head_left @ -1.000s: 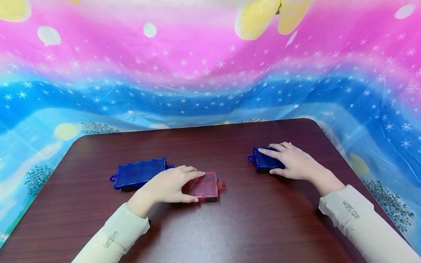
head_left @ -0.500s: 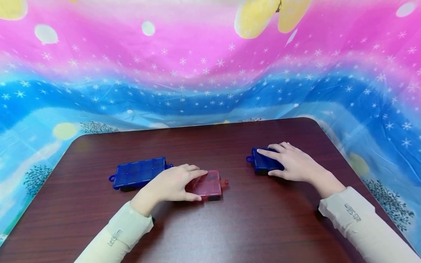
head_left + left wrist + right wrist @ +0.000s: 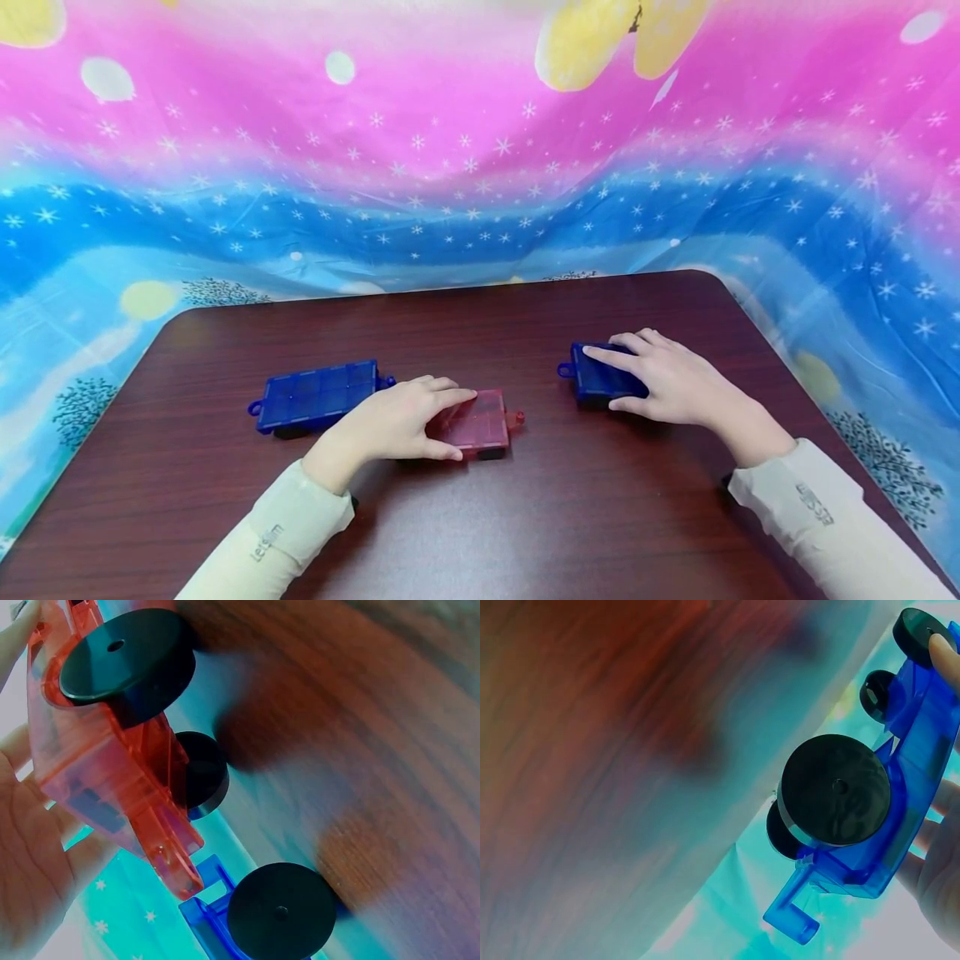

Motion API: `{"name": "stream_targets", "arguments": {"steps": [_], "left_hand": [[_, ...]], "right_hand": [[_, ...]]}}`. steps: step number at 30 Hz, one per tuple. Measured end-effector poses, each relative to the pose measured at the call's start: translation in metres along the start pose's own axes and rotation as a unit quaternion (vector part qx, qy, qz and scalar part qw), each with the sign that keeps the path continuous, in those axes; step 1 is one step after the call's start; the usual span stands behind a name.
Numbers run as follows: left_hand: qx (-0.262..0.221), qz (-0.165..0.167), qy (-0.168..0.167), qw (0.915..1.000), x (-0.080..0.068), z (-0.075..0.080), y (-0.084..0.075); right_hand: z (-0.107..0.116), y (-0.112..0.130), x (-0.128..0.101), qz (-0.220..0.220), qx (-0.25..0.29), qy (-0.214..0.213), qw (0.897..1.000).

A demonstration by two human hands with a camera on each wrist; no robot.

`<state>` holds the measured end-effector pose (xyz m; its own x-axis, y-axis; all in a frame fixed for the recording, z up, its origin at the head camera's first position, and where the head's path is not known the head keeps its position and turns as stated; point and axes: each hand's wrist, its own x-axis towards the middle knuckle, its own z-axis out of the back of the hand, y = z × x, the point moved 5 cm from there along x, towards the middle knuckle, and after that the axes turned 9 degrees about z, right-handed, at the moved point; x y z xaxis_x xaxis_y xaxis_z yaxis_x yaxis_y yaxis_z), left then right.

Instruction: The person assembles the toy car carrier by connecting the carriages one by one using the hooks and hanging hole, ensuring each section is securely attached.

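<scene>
— What do we have under our left hand (image 3: pixel 390 425)?

— The red wheeled car (image 3: pixel 474 421), a flat, see-through plastic chassis on black wheels (image 3: pixel 127 656). It sits on the bench (image 3: pixel 480 517) a little left of the middle, nearer the near edge than the far one. Our fingers lie over its top and the thumb curls in at its near side, so the grip is closed round it.

— And the right hand (image 3: pixel 671 379)?

— It holds the small blue car (image 3: pixel 600 379) the same way, fingers over the top, thumb at the near side, toward the right edge of the bench.

— How do we think they handle?

— Light and stiff, we judge: thin hard plastic, smooth, so a pinch could slip. The wheels should let them roll off easily. We would hold them by the long sides of the chassis, not by the little hook (image 3: pixel 795 919) at the end, which looks easy to snap.

— Anything else?

— A longer blue car (image 3: pixel 318 396) just left of the red one, untouched, apparently hooked to it. Behind the far edge hangs a pink and blue starry cloth (image 3: pixel 480 167).
</scene>
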<state>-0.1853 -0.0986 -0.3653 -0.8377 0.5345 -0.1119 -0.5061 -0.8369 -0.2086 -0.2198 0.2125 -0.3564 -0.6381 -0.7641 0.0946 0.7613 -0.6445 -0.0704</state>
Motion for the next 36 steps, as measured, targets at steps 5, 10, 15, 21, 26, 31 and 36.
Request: {"name": "stream_targets", "arguments": {"steps": [5,10,15,21,26,31,36], "left_hand": [[-0.001,0.003,0.007,1.0,0.002,-0.001,0.0],[-0.003,0.007,0.009,0.9999,0.002,-0.001,0.0],[-0.004,0.009,0.012,0.9999,0.003,-0.001,0.001],[-0.008,0.009,0.009,0.9999,0.003,-0.001,0.001],[-0.011,0.01,0.01,0.9998,0.003,-0.001,0.001],[-0.011,0.013,0.011,0.9998,0.003,-0.001,0.001],[-0.01,0.014,0.012,0.9998,0.004,-0.001,0.0]], "right_hand": [[0.003,0.008,0.0,0.008,-0.003,-0.006,1.0],[0.006,0.017,0.002,0.013,0.0,-0.009,1.0],[0.006,0.026,0.006,0.019,0.009,-0.007,1.0],[0.001,0.037,0.011,0.023,0.023,0.0,0.999],[-0.002,0.043,0.015,0.022,0.034,0.008,0.999],[-0.002,0.049,0.017,0.026,0.041,0.01,0.999],[-0.003,0.052,0.018,0.031,0.036,0.009,0.999]]}}
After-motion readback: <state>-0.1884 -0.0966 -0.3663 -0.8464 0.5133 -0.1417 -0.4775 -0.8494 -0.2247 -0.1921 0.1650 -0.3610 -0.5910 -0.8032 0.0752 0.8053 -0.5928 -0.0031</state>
